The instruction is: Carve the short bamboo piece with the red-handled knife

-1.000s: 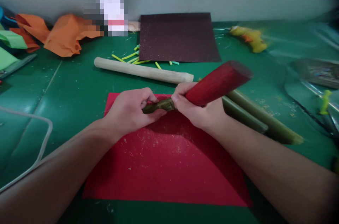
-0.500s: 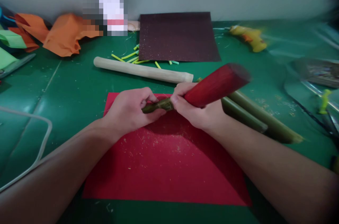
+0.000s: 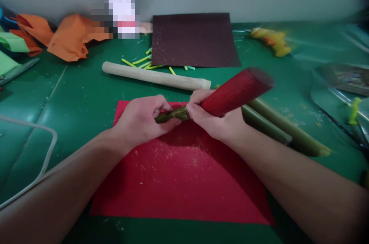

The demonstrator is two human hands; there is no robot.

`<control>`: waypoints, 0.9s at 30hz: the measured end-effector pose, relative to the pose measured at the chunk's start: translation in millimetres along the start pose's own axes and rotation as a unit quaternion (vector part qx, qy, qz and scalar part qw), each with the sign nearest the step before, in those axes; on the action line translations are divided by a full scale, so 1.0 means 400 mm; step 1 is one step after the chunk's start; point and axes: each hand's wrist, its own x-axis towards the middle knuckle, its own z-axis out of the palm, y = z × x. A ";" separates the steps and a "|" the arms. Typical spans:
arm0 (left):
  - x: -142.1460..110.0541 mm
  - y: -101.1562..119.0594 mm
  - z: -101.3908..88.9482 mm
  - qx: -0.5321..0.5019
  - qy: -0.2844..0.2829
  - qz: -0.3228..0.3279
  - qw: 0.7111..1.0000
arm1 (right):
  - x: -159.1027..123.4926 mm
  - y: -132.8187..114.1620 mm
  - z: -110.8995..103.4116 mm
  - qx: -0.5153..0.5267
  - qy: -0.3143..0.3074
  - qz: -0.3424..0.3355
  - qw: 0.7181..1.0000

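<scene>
My left hand (image 3: 141, 119) is closed around a short dark green piece of bamboo (image 3: 180, 113), thumb below it and fingers above. My right hand (image 3: 213, 115) grips a tool with a thick red wooden handle (image 3: 238, 92), its butt end angled up to the right. The tool's working end is hidden by my right fingers, which meet the bamboo's right end. Both hands are over a red sheet (image 3: 178, 182) strewn with pale fine shavings.
Beyond my hands lies a pale wooden rod (image 3: 155, 77), with a dark sheet (image 3: 193, 40) behind it. Green bamboo lengths (image 3: 300, 140) rest beside my right forearm. A yellow glue gun (image 3: 271, 42) is at the back right, orange paper (image 3: 70, 38) at the back left. A white cable (image 3: 50, 144) curves at left.
The butt end of the red handle has shifted very slightly to the right. Both hands keep their grips, and the bamboo piece stays in place.
</scene>
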 end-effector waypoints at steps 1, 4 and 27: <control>0.000 0.001 0.000 0.000 0.000 -0.001 1.000 | -0.001 0.001 0.003 0.000 0.010 0.000 1.000; 0.000 0.003 -0.001 0.000 -0.005 -0.004 1.000 | -0.005 0.007 0.013 0.011 0.093 0.015 0.995; 0.001 0.002 -0.001 0.004 -0.003 -0.002 1.000 | -0.005 0.011 0.009 0.007 0.107 0.049 0.993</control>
